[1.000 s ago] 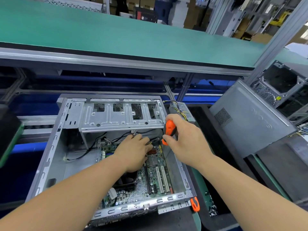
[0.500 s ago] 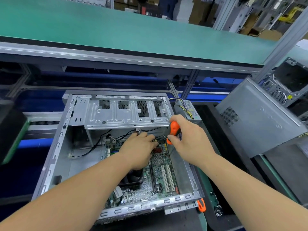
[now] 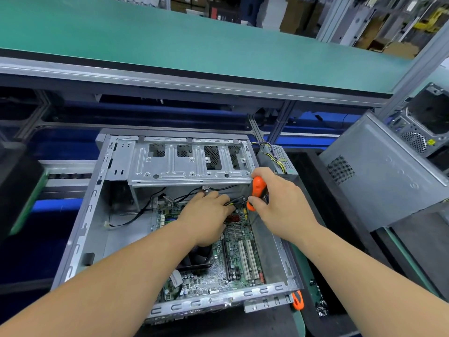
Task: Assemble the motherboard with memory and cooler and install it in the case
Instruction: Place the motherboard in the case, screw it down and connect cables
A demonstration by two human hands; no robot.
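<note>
An open grey computer case [image 3: 80,242] lies on its side before me. The green motherboard [image 3: 233,263] sits inside it, with white slots near its right edge. Its black cooler fan [image 3: 198,260] shows partly below my left wrist. My left hand [image 3: 206,217] rests on the board's upper part, fingers bent down around thin dark cables [image 3: 237,199]. My right hand [image 3: 279,203] grips an orange-handled screwdriver [image 3: 256,190], held upright with its shaft pointing down at the board's upper right corner. The tip is hard to make out.
A silver drive cage [image 3: 189,164] spans the case's far end. A power supply with coloured wires [image 3: 277,156] sits at the case's right. A grey side panel [image 3: 379,171] leans at right, another case [image 3: 427,122] behind it. A second orange tool [image 3: 298,301] and loose screws [image 3: 320,305] lie near right.
Both hands stay in place at the board's upper right; the screwdriver stays upright. My view has shifted slightly, so the case appears a little further right and lower.
</note>
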